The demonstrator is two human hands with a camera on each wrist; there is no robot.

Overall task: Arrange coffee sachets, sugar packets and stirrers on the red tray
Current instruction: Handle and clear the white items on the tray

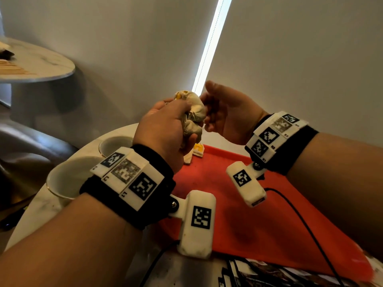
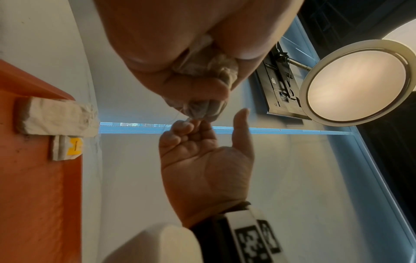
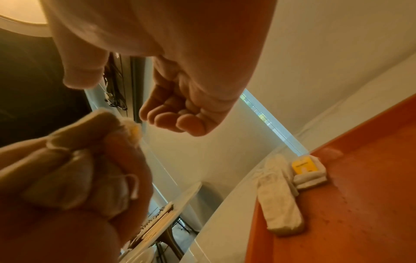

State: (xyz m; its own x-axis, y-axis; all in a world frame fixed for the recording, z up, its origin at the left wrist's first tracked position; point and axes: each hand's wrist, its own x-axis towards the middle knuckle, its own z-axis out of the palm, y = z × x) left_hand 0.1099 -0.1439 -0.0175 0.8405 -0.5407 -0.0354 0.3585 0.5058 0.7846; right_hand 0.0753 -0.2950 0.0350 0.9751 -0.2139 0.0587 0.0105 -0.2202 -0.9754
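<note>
Clutching a bunch of pale sachets (image 1: 192, 119) above the red tray (image 1: 269, 214), your left hand (image 1: 165, 129) wraps tightly round them; your right hand (image 1: 226, 112), fingers loosely curled, touches the bunch's edge; two sachets (image 3: 290, 188) lie at the tray's far corner

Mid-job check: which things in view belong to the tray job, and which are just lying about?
Job:
red tray
bundle of sachets gripped by left hand
right hand, fingers at the bundle
two packets at the tray's far corner
wooden stirrers on the side table

Lying about:
two cups
printed papers
cable
</note>
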